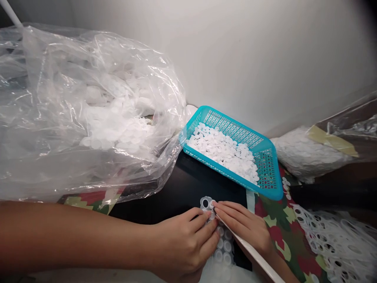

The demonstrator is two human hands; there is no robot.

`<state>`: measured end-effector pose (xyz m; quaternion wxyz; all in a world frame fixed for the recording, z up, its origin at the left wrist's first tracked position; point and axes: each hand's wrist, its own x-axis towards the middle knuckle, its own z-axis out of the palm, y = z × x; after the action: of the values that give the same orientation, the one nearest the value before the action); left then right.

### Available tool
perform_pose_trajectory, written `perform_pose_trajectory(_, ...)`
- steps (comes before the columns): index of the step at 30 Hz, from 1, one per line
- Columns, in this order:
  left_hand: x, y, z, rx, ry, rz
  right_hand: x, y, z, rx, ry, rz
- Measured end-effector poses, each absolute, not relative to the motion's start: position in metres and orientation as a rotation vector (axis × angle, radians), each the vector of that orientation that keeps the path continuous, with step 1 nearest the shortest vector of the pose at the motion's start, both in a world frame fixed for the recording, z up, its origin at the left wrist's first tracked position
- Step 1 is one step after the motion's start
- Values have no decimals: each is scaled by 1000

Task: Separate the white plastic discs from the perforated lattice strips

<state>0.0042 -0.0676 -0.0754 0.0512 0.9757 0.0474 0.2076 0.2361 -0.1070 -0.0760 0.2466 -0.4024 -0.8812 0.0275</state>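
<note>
Over a black board (188,177), my left hand (188,239) is closed on a translucent plastic sheet of round rings (226,247). Its fingertips press near the sheet's far end, where one ring (205,203) frames a dark opening. From the right, my right hand (250,224) meets it, its fingers pinched at a small white disc (212,203) on the sheet. A long, thin white strip (250,249) slants from between the hands to the lower right, in front of my right hand. What holds the strip is hidden.
Beyond the hands, a turquoise basket (229,119) contains many white discs (224,149). A large clear bag (141,82) of white pieces fills the left. On the right are a tied-looking white bag (312,153) and a pile of ring sheets (338,239) on camouflage cloth (277,232).
</note>
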Motion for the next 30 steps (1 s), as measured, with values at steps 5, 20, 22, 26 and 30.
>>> perform_pose_trajectory(5, 4, -67, -74, 2998, 132, 605, 232, -110, -81, -1140, -2284, 184)
perform_pose_trajectory(20, 2, -68, -78, 3002, 149, 595, 214, -103, -67, -1351, -2015, 248)
perform_pose_trajectory(22, 2, -68, -77, 2984, 159, 589, 214, -103, -67, -1389, -1976, 264)
perform_pose_trajectory(26, 3, -67, -76, 2935, 146, 602, 214, -105, -67, -1465, -1910, 300)
perform_pose_trajectory(30, 5, -65, -74, 2918, 115, 636, 216, -106, -71, -1510, -1878, 341)
